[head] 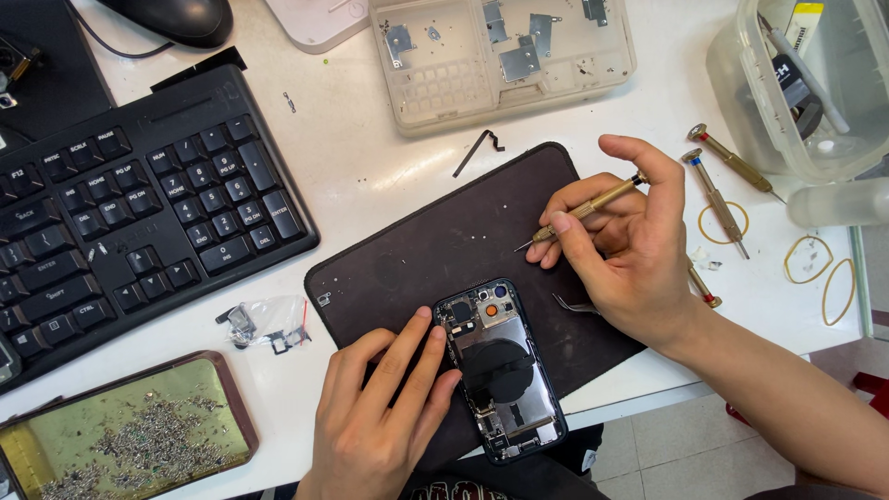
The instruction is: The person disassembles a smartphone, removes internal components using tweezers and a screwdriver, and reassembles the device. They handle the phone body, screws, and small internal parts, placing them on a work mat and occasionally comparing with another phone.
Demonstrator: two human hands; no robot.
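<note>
Two bare hands — the left hand (375, 421) enters from 6 o'clock, the right hand (630, 250) from 4 o'clock. No gloves, rings or watch show. The right forearm is bare to the frame's edge — no sleeve in sight; nails are short and plain.

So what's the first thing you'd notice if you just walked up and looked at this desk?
Probably the opened phone with its insides showing, lying on a dark mat near the front edge, steadied by the left hand. Just above it, the right hand holds a thin brass screwdriver with its tip over the mat. A big black keyboard fills the left side, and a tray of tiny screws sits at the bottom left.
</note>
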